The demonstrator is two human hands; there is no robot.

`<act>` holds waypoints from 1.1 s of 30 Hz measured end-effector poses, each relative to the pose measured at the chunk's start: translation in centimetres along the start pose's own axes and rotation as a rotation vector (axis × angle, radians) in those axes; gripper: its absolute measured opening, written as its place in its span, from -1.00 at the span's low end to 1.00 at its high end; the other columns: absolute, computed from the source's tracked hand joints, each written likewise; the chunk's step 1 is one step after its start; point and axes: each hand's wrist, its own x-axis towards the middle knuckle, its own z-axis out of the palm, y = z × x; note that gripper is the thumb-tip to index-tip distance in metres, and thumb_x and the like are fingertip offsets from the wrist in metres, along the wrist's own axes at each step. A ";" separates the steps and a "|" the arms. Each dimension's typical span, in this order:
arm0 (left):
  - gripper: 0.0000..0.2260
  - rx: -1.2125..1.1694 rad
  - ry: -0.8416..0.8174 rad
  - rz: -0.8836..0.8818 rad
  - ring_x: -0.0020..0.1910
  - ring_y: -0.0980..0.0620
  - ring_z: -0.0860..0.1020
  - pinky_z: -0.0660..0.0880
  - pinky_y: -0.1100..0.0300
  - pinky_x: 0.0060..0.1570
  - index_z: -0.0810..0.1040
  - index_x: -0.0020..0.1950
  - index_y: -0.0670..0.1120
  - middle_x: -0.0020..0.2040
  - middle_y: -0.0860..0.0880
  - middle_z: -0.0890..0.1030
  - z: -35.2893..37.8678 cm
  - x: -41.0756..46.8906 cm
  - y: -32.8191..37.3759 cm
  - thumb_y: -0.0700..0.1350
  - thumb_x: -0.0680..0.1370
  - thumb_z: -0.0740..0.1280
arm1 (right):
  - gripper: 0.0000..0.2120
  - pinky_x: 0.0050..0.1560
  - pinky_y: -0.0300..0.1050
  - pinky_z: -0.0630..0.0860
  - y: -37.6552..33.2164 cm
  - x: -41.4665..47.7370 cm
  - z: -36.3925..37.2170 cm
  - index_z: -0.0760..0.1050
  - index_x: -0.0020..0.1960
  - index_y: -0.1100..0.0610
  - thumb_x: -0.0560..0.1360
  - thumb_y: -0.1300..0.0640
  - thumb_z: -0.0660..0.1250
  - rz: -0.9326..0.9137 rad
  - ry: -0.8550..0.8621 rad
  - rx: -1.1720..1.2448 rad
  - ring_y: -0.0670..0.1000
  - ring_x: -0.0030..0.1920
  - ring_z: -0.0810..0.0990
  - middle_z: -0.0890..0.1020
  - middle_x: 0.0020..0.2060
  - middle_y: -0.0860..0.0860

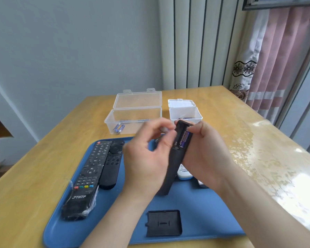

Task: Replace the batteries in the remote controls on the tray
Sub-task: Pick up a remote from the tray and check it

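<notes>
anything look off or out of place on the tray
Nothing is spilled. A loose battery cover lies on the blue tray, off the black remote that the right hand holds with its compartment open. The plastic wrap on the big remote at the left is crumpled and loose at its near end.

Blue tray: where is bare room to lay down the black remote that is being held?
Bare tray for the held remote lies between the battery cover and the white remote. The table left of the THTF remote is bare too. The tray's left side is crowded: the THTF remote and slim black remote lie side by side.
</notes>
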 end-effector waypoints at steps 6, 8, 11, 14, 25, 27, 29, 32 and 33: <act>-0.84 -0.006 -0.066 -0.362 -0.32 0.09 0.42 0.38 0.20 -0.23 0.57 -0.24 0.01 -0.35 -0.04 0.48 -1.5 1.7 -0.6 -0.06 0.42 0.20 | -0.70 -0.01 -0.04 0.55 -1.1 0.2 -0.1 0.54 0.15 0.20 0.59 0.24 0.06 -0.128 0.155 0.136 0.09 -0.26 0.67 0.59 -0.21 0.16; -0.77 0.232 -0.263 -0.404 -0.31 0.06 0.41 0.33 0.16 -0.24 0.58 -0.21 0.06 -0.35 0.03 0.44 -1.8 1.4 -1.5 0.18 0.35 0.28 | -0.73 0.01 -0.05 0.56 -1.5 0.4 -0.4 0.54 0.16 0.18 0.62 0.22 0.08 -0.164 0.204 0.231 0.07 -0.24 0.68 0.58 -0.15 0.17; -0.68 0.267 -0.627 -0.565 -0.27 0.08 0.52 0.43 0.11 -0.18 0.60 -0.13 0.05 -0.26 0.03 0.58 -2.3 1.4 -1.5 0.25 0.31 0.38 | -0.78 -0.03 -0.05 0.61 -2.0 0.5 -0.8 0.50 0.15 0.18 0.63 0.20 0.11 -0.201 0.230 0.406 0.10 -0.15 0.68 0.54 -0.03 0.19; -0.90 -0.081 -0.536 -0.625 -0.37 0.19 0.50 0.41 0.32 -0.28 0.61 -0.07 -0.08 -0.32 0.06 0.60 -2.1 1.3 -0.9 -0.08 0.48 0.45 | -0.83 0.04 -0.03 0.61 -2.0 0.4 -1.1 0.52 0.13 0.18 0.62 0.22 0.18 -0.198 0.227 0.373 0.15 0.08 0.66 0.57 0.04 0.21; -0.74 -0.301 -0.050 -0.654 -0.55 0.15 0.18 0.10 0.34 -0.60 0.47 -0.23 -0.09 -0.43 0.03 0.31 -2.8 2.4 -1.4 -0.03 0.63 0.23 | -0.83 -0.39 -0.31 0.55 1.3 -1.2 0.4 0.60 0.09 0.25 0.51 0.33 0.35 0.087 -0.087 -0.456 0.10 -0.22 0.71 0.70 -0.15 0.16; -0.73 -0.266 -0.170 -0.635 -0.55 0.16 0.23 0.15 0.37 -0.60 0.50 -0.21 -0.14 -0.43 0.00 0.35 -2.7 2.2 -1.3 -0.05 0.64 0.21 | -0.82 -0.33 -0.28 0.59 1.4 -1.1 0.5 0.60 0.09 0.26 0.50 0.33 0.36 0.061 -0.074 -0.402 0.11 -0.19 0.71 0.71 -0.12 0.18; -0.70 -0.219 -0.264 -0.618 -0.52 0.12 0.34 0.27 0.36 -0.54 0.52 -0.14 -0.27 -0.38 -0.10 0.46 -2.5 2.0 -1.0 -0.07 0.63 0.23 | -0.79 -0.30 -0.26 0.60 1.3 -1.0 0.4 0.58 0.13 0.30 0.50 0.34 0.34 0.037 -0.078 -0.343 0.12 -0.17 0.71 0.70 -0.10 0.22; -0.66 -0.266 -0.214 -0.612 -0.56 0.13 0.39 0.35 0.34 -0.48 0.52 -0.05 -0.38 -0.45 -0.04 0.50 -2.3 1.9 -0.8 -0.08 0.63 0.23 | -0.78 -0.19 -0.22 0.64 1.0 -1.1 0.5 0.57 0.16 0.34 0.54 0.40 0.26 0.043 -0.146 -0.302 0.15 -0.08 0.71 0.68 -0.01 0.29; -0.67 -0.311 -0.182 -0.625 -0.59 0.16 0.40 0.36 0.36 -0.51 0.53 -0.05 -0.37 -0.50 0.03 0.50 -2.3 1.9 -0.6 -0.09 0.64 0.22 | -0.76 -0.11 -0.20 0.65 0.8 -1.2 0.6 0.57 0.15 0.33 0.54 0.43 0.23 0.051 -0.191 -0.293 0.17 -0.03 0.70 0.67 0.03 0.30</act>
